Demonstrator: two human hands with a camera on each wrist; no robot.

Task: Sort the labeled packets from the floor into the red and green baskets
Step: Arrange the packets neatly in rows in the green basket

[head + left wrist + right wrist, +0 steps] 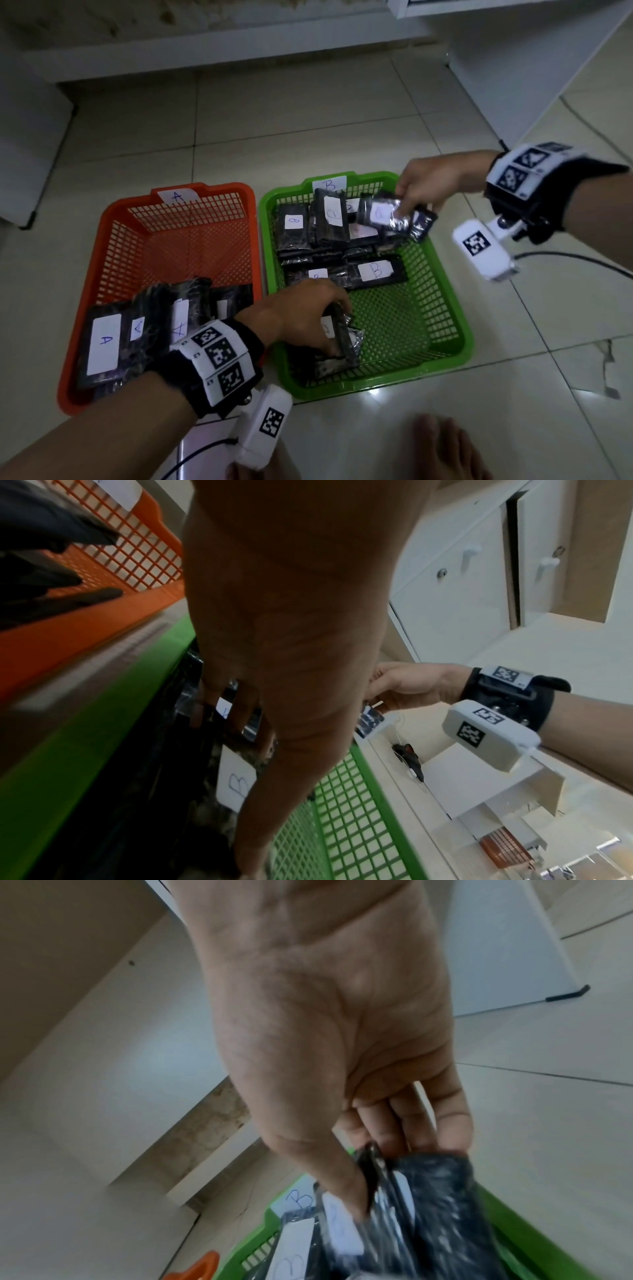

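The red basket (113, 222), tagged A, holds several black packets with white A labels at its near end (102, 342). The green basket (442, 284), tagged B, holds several B packets (375, 270). My left hand (322, 322) reaches into the near part of the green basket and grips a black packet (344, 337) by its edge; its B label (236, 783) shows in the left wrist view. My right hand (421, 192) is over the green basket's far right corner, pinching a black labelled packet (394, 216) between thumb and fingers (346, 1191).
Pale floor tiles surround both baskets. A white cabinet base (222, 51) runs along the far side, a white panel (534, 85) stands at the right. A black cable (575, 260) trails on the right floor. My bare feet (442, 445) are at the bottom edge.
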